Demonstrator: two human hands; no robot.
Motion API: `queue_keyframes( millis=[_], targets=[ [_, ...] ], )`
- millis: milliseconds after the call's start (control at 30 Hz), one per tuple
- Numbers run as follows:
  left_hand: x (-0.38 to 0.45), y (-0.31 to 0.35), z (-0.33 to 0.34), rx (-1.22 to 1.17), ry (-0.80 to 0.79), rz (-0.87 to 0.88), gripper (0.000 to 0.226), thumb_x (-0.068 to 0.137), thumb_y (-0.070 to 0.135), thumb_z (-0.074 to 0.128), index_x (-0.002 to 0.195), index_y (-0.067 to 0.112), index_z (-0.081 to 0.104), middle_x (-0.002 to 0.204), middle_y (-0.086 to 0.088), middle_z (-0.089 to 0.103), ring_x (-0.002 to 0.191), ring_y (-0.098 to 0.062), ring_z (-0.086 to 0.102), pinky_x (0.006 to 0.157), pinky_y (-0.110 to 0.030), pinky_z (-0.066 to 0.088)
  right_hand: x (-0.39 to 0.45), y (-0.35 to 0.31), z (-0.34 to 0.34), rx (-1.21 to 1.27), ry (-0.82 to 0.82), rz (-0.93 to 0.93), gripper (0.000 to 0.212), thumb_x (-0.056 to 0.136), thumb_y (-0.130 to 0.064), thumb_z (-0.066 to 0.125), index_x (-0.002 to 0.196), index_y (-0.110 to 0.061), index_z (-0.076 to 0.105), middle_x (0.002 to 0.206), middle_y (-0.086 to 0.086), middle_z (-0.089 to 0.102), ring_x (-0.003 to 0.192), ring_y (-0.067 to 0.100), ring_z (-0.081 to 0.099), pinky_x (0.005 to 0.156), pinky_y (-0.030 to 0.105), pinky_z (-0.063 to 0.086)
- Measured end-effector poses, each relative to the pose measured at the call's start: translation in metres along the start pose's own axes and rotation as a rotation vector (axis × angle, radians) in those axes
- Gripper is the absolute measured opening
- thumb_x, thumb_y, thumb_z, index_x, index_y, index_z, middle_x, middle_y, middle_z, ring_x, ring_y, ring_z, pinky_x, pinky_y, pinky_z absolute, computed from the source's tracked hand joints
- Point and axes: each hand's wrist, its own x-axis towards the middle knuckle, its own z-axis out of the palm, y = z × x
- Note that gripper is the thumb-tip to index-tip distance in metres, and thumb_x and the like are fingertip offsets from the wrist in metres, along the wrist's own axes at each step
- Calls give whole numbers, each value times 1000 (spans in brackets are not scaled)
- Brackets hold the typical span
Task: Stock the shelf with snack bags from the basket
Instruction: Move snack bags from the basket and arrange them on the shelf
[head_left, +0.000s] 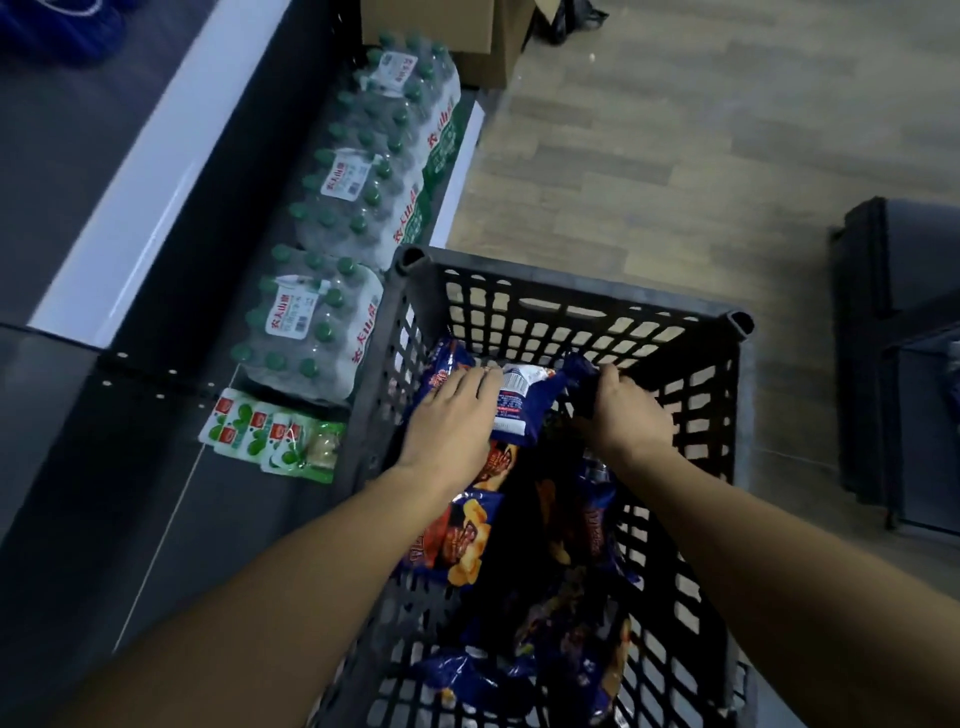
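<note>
A black perforated plastic basket (571, 304) stands on the floor below me, holding several dark blue snack bags (467, 540). Both my hands are inside it, at its far end. My left hand (452, 415) lies flat over the left side of a blue snack bag with a white label (524, 400). My right hand (631, 410) is closed on the dark right edge of that same bag. The shelf (119, 218) runs along the left, with a white edge strip.
Shrink-wrapped packs of green-capped water bottles (363, 197) line the shelf's bottom level, right next to the basket. Small green-and-white packets (260, 436) lie near them. Cardboard boxes (447, 31) stand farther back. A dark crate (904, 322) sits on the wooden floor at right.
</note>
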Motion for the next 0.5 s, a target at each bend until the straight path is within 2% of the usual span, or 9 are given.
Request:
queue_keyframes(
  millis=[67, 133, 200, 300, 400, 500],
  targets=[
    [-6, 1, -2, -13, -8, -3, 78, 82, -2, 61, 149, 13, 25, 151, -3, 36, 140, -20, 31, 110, -37, 37, -9, 1, 1, -53, 54, -52, 48, 90, -36, 64, 128, -16, 41, 116, 8, 63, 101, 31, 62, 74, 40, 48],
    [-11, 2, -7, -28, -9, -18, 78, 82, -2, 61, 149, 13, 24, 151, -3, 36, 141, -20, 30, 110, -36, 37, -23, 1, -5, -112, 119, -126, 42, 95, -26, 56, 133, -20, 39, 116, 5, 63, 99, 29, 64, 72, 40, 49],
    [-19, 6, -17, -67, 1, -45, 80, 81, 0, 65, 148, 14, 24, 150, -2, 36, 141, -19, 30, 111, -32, 36, -39, 2, -17, -137, 153, -175, 48, 96, -23, 55, 140, -22, 35, 122, 4, 61, 102, 27, 63, 72, 39, 50],
    [-30, 18, -49, -111, 4, -50, 85, 79, 6, 70, 148, 17, 22, 150, 1, 35, 140, -17, 30, 111, -31, 35, -68, 1, -45, -140, 180, -176, 61, 92, -29, 62, 145, -25, 32, 129, -1, 58, 110, 26, 60, 75, 37, 49],
    [-41, 32, -94, -113, 28, -34, 84, 81, 23, 72, 148, 18, 22, 150, 4, 36, 139, -15, 33, 110, -33, 37, -98, 1, -81, -81, 260, -176, 56, 95, -36, 56, 146, -31, 31, 131, -5, 58, 111, 25, 60, 70, 33, 46],
    [-56, 44, -151, -85, 55, -4, 80, 82, 35, 70, 146, 21, 24, 146, 6, 40, 136, -15, 37, 105, -33, 42, -132, -2, -128, -52, 336, -199, 53, 97, -30, 54, 145, -31, 31, 133, -8, 57, 111, 21, 58, 63, 30, 39]
  ],
)
